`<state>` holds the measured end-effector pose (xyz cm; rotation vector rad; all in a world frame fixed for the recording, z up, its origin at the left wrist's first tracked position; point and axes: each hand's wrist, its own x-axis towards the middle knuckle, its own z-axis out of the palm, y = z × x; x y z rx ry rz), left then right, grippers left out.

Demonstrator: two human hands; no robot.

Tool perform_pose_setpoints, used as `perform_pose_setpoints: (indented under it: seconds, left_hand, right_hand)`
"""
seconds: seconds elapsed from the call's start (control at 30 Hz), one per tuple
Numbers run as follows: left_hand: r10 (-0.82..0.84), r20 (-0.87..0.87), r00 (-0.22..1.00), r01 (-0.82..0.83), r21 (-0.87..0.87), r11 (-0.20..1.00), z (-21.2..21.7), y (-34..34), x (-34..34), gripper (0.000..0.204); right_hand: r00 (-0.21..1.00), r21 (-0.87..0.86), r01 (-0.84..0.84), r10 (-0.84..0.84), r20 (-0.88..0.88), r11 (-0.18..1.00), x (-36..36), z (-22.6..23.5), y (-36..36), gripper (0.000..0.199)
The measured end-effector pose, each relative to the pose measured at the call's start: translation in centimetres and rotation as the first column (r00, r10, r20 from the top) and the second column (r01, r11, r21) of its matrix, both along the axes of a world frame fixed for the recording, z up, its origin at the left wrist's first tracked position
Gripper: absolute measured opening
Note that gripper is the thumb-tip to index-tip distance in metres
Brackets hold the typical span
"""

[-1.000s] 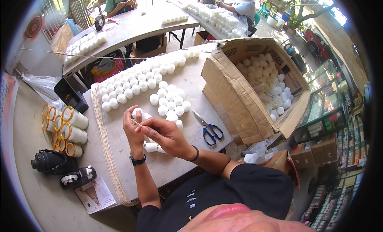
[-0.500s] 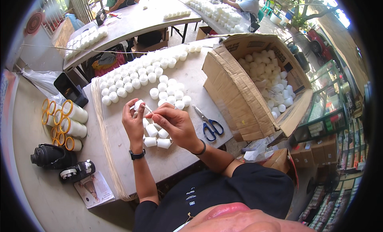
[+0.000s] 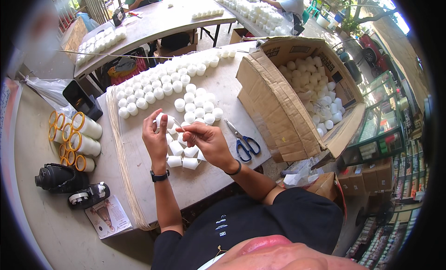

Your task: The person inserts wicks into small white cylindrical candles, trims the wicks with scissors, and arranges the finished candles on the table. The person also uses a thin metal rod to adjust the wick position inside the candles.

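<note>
A white votive candle (image 3: 165, 121) is gripped between the thumb and fingers of my left hand (image 3: 154, 137). My right hand (image 3: 204, 141) pinches a thin pale wick (image 3: 178, 124), which runs toward the candle's side facing it. Whether the wick passes inside the candle is too small to tell. Below the hands lie several loose white candles (image 3: 190, 163), some tipped on their sides and partly hidden by my right hand. Just beyond the hands stands a cluster of upright candles (image 3: 199, 104). Blue-handled scissors (image 3: 243, 142) rest to the right of my right hand.
Rows of candles (image 3: 149, 97) fill the table's far side. A bundle of long cream wicks (image 3: 121, 154) lies along its left edge. An open cardboard box (image 3: 274, 107) of candles stands at right. Yellow-rimmed rolls (image 3: 86, 147) and a black bottle (image 3: 60, 178) sit at left. People work farther back.
My right hand has moved slightly right and down, away from the candle, and more wick shows between them. The left hand still holds the candle, turned a little.
</note>
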<state>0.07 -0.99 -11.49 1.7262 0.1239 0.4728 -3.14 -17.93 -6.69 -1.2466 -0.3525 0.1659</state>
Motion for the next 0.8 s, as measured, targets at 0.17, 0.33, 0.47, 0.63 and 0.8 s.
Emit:
perform_pose_setpoints:
  seconds: [0.17, 0.33, 0.47, 0.63, 0.8]
  left_hand:
    - [0.030, 0.044, 0.999, -0.030, -0.002, 1.000, 0.1, 0.1, -0.3, 0.041]
    - [0.033, 0.113, 0.993, -0.035, 0.010, 0.999, -0.7, 0.2, 0.1, 0.047]
    - [0.011, 0.073, 0.997, -0.007, -0.051, 0.999, -0.2, 0.1, -0.2, 0.049]
    - [0.008, 0.078, 0.997, -0.006, -0.028, 1.000, -0.2, 0.1, -0.2, 0.051]
    - [0.005, 0.095, 0.995, -0.003, -0.021, 1.000, -0.6, 0.0, 0.0, 0.052]
  right_hand:
    - [0.955, -0.086, -0.257, 0.239, -0.174, 0.963, -3.1, -1.8, 0.9, 0.021]
    - [0.924, -0.179, -0.377, 0.355, -0.144, 0.909, -5.9, -1.2, 1.2, 0.022]
    - [0.905, -0.102, -0.415, 0.399, -0.148, 0.904, -6.4, -0.7, 1.0, 0.025]
    - [0.887, -0.002, -0.430, 0.422, -0.187, 0.903, -6.6, 2.3, -0.6, 0.025]
    - [0.919, 0.023, -0.360, 0.359, -0.164, 0.933, -5.8, 3.3, -1.2, 0.024]
